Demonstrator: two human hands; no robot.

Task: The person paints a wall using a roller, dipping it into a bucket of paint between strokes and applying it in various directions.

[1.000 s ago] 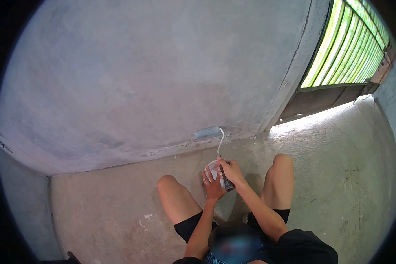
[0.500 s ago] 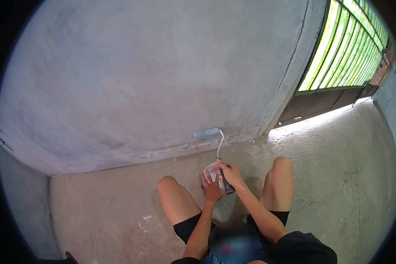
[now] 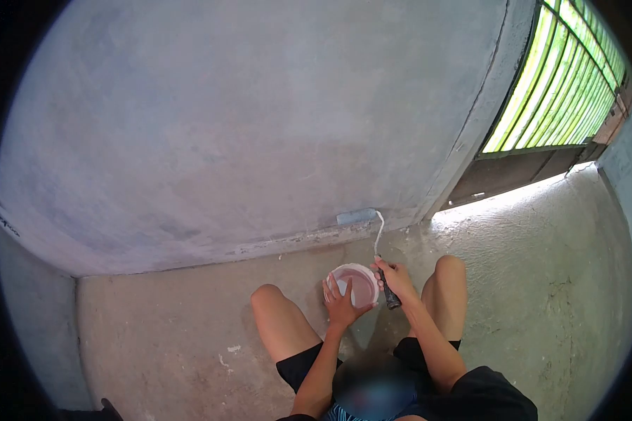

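Observation:
A paint roller [image 3: 357, 217] with a white bent rod and dark handle lies against the lower part of the grey wall [image 3: 260, 126]. My right hand [image 3: 396, 281] is closed around its handle, above the floor between my knees. Left of the handle stands a round pinkish-white bucket [image 3: 365, 281], its inside partly visible. My left hand [image 3: 341, 302] rests with spread fingers over the bucket's near left rim, holding nothing else that shows.
Bare concrete floor [image 3: 161, 316] runs along the wall, with small white spots at the left. A barred door or gate [image 3: 519, 168] stands at the upper right, light coming under it. Another wall [image 3: 35, 323] meets the corner at the left.
The roller has moved right along the wall's base with my right hand. My hands are farther apart, and more of the bucket's opening shows between them.

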